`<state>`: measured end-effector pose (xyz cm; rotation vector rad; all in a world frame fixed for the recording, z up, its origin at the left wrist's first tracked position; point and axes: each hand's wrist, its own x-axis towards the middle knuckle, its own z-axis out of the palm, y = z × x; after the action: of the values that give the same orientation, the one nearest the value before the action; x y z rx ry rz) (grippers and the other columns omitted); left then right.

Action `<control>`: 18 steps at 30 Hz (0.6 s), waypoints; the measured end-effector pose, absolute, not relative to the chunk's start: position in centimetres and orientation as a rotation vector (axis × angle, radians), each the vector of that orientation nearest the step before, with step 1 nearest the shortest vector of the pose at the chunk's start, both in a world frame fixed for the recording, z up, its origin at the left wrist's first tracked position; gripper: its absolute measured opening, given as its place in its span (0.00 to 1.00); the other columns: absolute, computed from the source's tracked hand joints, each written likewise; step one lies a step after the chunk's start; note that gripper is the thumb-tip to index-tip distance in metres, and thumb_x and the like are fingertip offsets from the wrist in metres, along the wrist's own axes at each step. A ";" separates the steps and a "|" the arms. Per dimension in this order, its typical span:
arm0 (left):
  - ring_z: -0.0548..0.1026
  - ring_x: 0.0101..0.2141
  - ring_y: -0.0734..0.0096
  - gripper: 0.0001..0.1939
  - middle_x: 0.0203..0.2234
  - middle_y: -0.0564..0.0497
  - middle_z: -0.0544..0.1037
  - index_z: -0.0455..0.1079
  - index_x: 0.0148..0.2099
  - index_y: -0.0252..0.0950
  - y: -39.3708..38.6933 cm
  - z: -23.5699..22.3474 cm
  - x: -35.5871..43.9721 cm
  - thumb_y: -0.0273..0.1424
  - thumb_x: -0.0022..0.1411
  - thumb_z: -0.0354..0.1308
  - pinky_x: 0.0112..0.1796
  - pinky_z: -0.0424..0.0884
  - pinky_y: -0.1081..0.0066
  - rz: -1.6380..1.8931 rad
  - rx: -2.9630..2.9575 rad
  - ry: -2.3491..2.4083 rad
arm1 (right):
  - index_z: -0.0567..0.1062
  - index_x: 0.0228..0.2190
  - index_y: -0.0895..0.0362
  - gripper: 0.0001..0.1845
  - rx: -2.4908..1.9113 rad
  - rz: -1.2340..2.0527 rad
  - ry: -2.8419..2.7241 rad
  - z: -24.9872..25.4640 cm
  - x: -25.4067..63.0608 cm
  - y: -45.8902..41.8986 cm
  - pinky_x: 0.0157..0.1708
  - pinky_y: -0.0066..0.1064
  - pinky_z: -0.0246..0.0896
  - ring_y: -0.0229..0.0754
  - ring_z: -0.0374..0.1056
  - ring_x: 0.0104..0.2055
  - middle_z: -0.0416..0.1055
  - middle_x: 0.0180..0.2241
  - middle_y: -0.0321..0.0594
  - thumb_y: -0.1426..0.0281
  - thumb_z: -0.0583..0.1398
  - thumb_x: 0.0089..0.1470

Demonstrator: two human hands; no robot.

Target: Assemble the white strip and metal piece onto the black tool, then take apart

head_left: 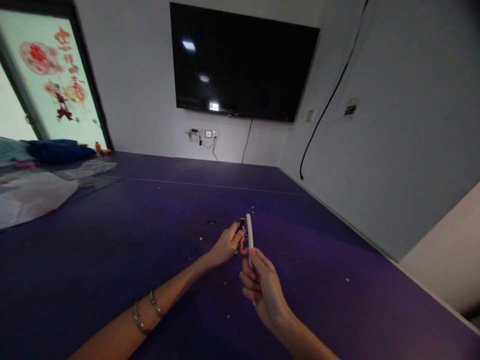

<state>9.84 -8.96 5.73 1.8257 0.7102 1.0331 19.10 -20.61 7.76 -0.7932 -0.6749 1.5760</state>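
One cam only, head-worn, lens itself out of view: looks fwd & down across purple surface (112,280) from its near side. L hand (226,244) & R hand (269,290) sit close, approx. ctr; TV (243,65) & far wall (127,75) well beyond, grey wall (405,150) along right.

Two hands (227,243) (267,286); one white strip (250,234) — two bracelets (137,319) (155,304); one television (243,62).

Home, by the look — big wall-mounted television (243,62) at upper centre, red decorations (39,57) on pale door (40,102), upper left.
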 end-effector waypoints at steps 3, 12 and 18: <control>0.63 0.16 0.80 0.08 0.17 0.58 0.66 0.57 0.36 0.35 -9.0 5.6 9.9 0.34 0.63 0.43 0.20 0.59 0.77 1.017 1.801 0.705 | 0.63 0.29 0.55 0.17 -0.786 1.570 -0.665 7.7 19.2 -20.5 0.12 0.20 0.25 0.25 0.34 0.14 0.48 0.15 0.23 0.57 0.61 0.46; 0.63 0.16 0.80 0.07 0.16 0.58 0.65 0.57 0.35 0.35 -9.4 5.9 10.1 0.33 0.62 0.44 0.19 0.59 0.77 1.005 1.777 0.705 | 0.63 0.29 0.55 0.17 -0.782 1.571 -0.680 7.9 19.5 -20.7 0.12 0.20 0.24 0.25 0.33 0.15 0.47 0.15 0.23 0.57 0.61 0.45; 0.62 0.15 0.81 0.07 0.17 0.59 0.64 0.56 0.34 0.36 -9.8 6.4 10.2 0.34 0.61 0.44 0.18 0.58 0.78 1.005 1.713 0.689 | 0.63 0.30 0.54 0.16 -0.808 1.573 -0.684 7.2 19.3 -20.9 0.12 0.20 0.25 0.25 0.34 0.14 0.47 0.15 0.23 0.57 0.59 0.47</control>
<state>10.20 -9.80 6.35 1.7131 0.6886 1.0048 19.27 -20.93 7.24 -0.8081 -0.6838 1.5731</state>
